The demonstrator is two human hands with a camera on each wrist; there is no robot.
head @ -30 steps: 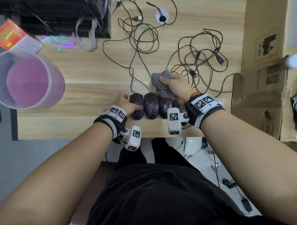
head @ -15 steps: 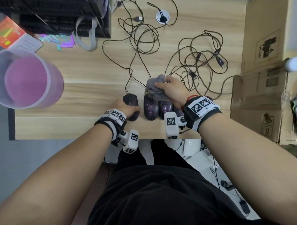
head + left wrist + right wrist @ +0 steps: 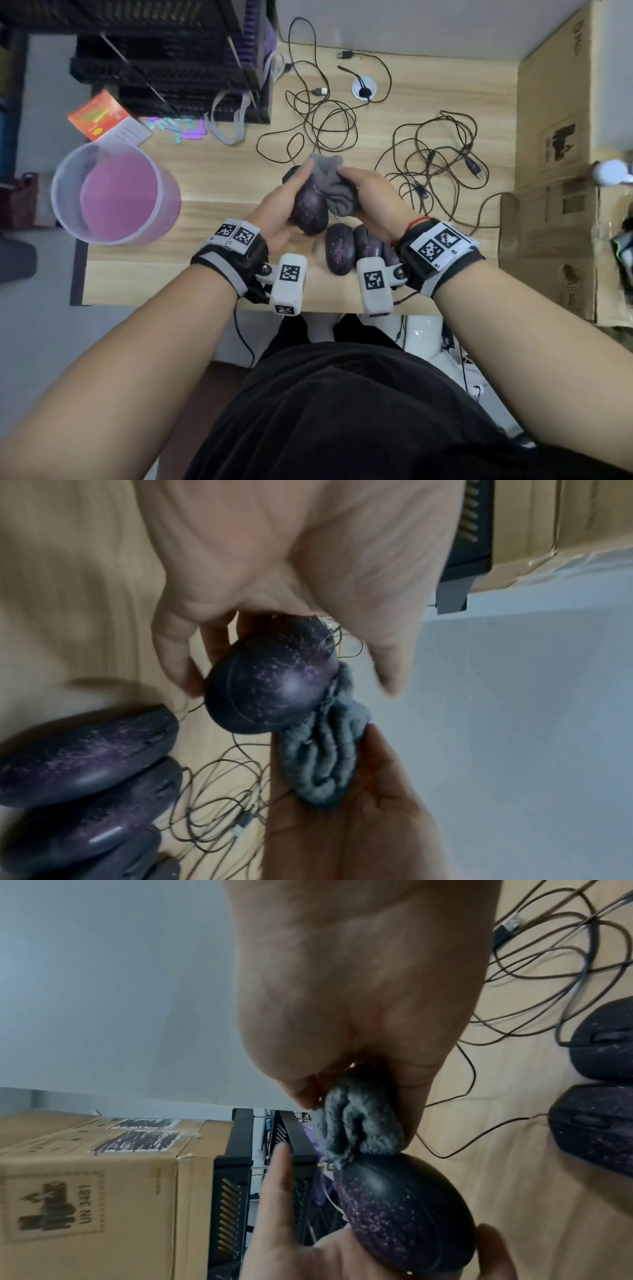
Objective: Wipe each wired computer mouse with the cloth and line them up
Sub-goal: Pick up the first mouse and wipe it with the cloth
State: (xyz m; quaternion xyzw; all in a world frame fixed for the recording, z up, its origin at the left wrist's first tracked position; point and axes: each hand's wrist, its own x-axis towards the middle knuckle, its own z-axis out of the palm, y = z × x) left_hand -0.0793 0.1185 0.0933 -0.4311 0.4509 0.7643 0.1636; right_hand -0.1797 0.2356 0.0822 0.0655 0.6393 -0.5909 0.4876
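A light wooden desk is standing against a pale wall, with a black crate at its far left corner, cardboard boxes along its right side, and a clear tub with a pink bottom sitting at its left edge. Loose dark cables are lying tangled across the middle and right of the desktop. The left hand is gripping a dark purple-speckled mouse and holding it raised above the desk, fingers curled around its left side and thumb lying along its far edge. The right hand is clutching a bunched grey cloth, fingers closed tightly around it, and is pressing the cloth against the right side of the held mouse. Below the hands, near the front edge, a row of mice of the same pattern is lying side by side, touching; how many are lying there cannot be counted, since the right wrist is covering the row's right end.
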